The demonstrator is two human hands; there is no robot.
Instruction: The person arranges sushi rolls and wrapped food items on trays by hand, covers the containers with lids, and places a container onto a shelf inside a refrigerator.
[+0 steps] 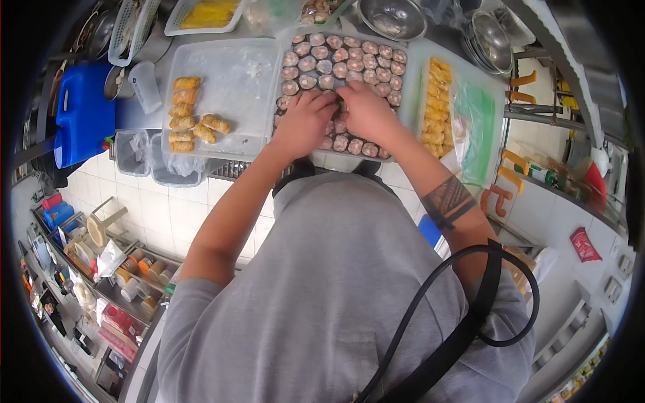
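Observation:
A translucent tray [276,80] holds rows of small round dumplings [307,63] with pinkish filling, dark wrappers and reddish bits on top. Over the middle of it, my left hand [308,121] and my right hand [366,111] meet at the fingertips. The fingers of both are bent and pinched together, low among the dumplings. Whatever sits between them is hidden by the fingers. To the left, a second translucent tray [238,74] carries several golden-yellow wrapped rolls [182,110]. More yellow rolls [435,107] stand in a line on the right, beside clear plastic film.
A green-and-white board [480,127] lies at the right. Metal bowls [392,17] and a basket with yellow contents [205,15] stand at the back. A blue jug [80,111] is at far left, with plastic bins [176,169] below the counter edge.

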